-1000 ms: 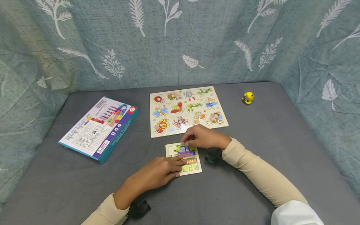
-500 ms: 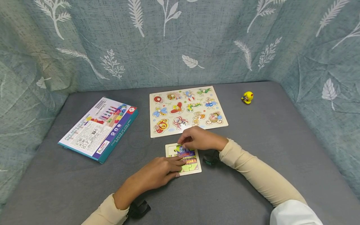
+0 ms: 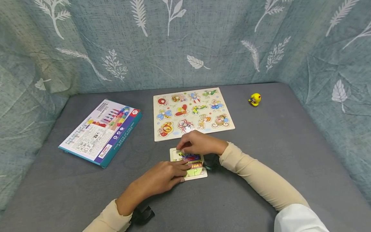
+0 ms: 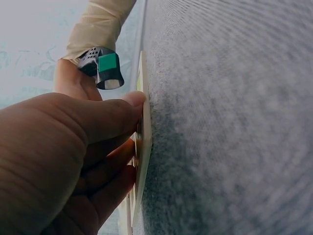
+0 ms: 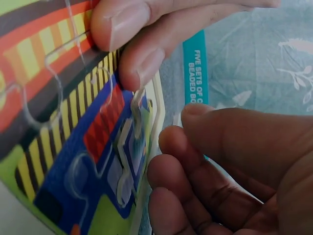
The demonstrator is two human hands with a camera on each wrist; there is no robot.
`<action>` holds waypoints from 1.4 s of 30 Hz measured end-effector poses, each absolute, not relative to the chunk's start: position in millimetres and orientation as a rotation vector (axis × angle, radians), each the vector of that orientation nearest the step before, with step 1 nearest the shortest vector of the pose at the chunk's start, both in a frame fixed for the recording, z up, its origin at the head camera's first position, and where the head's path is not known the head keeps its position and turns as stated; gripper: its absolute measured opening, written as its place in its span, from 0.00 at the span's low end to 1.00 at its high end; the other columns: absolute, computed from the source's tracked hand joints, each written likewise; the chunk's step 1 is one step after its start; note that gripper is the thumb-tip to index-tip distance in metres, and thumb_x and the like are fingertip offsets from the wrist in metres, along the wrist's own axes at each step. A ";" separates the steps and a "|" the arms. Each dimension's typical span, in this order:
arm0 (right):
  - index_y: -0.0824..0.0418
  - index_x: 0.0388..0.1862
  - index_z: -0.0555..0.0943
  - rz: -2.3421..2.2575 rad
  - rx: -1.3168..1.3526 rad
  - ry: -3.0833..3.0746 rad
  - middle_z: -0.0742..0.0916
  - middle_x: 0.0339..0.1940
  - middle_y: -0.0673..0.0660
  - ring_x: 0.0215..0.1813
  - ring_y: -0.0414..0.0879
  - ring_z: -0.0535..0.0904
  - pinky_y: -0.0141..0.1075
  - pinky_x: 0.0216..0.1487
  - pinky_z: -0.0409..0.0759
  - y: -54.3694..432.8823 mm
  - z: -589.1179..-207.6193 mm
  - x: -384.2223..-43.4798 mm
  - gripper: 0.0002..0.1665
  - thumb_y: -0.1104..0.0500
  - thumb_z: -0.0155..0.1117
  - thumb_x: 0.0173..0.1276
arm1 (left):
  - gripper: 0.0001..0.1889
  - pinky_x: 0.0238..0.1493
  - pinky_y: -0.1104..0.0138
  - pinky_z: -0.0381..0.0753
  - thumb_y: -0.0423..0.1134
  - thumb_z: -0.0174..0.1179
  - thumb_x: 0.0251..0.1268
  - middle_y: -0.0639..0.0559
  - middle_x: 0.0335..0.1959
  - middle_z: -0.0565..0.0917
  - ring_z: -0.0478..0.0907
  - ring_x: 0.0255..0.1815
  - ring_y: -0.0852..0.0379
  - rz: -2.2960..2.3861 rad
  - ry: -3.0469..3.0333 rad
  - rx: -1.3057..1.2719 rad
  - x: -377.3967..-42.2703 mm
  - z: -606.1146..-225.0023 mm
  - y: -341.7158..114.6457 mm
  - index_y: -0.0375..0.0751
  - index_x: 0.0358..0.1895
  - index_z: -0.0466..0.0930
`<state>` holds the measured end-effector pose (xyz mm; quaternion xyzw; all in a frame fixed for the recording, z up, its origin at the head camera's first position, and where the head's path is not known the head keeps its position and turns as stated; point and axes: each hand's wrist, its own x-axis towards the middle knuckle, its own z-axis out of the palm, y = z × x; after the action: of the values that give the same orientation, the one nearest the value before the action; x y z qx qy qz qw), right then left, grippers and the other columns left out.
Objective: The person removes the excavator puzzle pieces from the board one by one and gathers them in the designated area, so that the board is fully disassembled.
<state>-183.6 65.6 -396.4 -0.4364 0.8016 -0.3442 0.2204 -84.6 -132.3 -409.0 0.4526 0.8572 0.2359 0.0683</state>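
Observation:
A small wooden jigsaw puzzle [image 3: 197, 173] with a colourful picture lies flat on the grey table in the head view. My left hand [image 3: 162, 178] rests on its left side, fingers extended over the picture and thumb at the near edge. Above the puzzle's upper left part is my right hand [image 3: 201, 143], its thumb and fingers bent downward. Seen from the right wrist, a blue puzzle piece [image 5: 128, 159] sits raised above its neighbours. The right thumb [image 5: 230, 132] and fingertips [image 5: 166, 171] are right by the frame's far edge, with no piece visible between them.
A larger wooden insect puzzle board [image 3: 191, 111] lies just behind the small puzzle. On the left is a teal and white bead-toy box [image 3: 101, 132]. A yellow toy figure [image 3: 255, 99] stands at the back right, before a leaf-patterned cloth [image 3: 185, 45].
My right hand has slid left across the top of the small puzzle, from its right part toward the upper left corner. The left hand has stayed in place.

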 end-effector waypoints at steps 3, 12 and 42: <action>0.65 0.44 0.86 -0.953 -1.210 2.207 0.87 0.39 0.51 0.39 0.34 0.80 0.27 0.43 0.78 63.5 -396.2 -182.6 0.09 0.68 0.63 0.67 | 0.15 0.57 0.56 0.76 0.35 0.64 0.65 0.50 0.60 0.79 0.71 0.65 0.53 0.711 2.580 1.360 -84.5 -408.4 -132.5 0.41 0.54 0.84; 0.64 0.46 0.85 -0.948 -1.205 2.180 0.87 0.40 0.50 0.41 0.34 0.81 0.27 0.45 0.78 61.7 -398.0 -182.2 0.11 0.68 0.63 0.67 | 0.15 0.59 0.56 0.74 0.35 0.63 0.66 0.50 0.61 0.79 0.69 0.67 0.53 0.715 2.568 1.335 -84.1 -408.7 -132.3 0.41 0.55 0.84; 0.60 0.45 0.86 -0.852 -1.306 2.301 0.82 0.39 0.49 0.38 0.39 0.75 0.32 0.41 0.75 70.0 -401.6 -186.0 0.13 0.68 0.67 0.62 | 0.10 0.59 0.56 0.75 0.35 0.63 0.66 0.50 0.62 0.78 0.68 0.67 0.53 0.733 2.553 1.343 -83.8 -409.7 -132.3 0.41 0.48 0.86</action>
<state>-186.0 70.0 -401.6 -0.4622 0.8143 -0.3014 0.1799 -83.8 -132.3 -409.7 0.4497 0.8548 0.2455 0.0824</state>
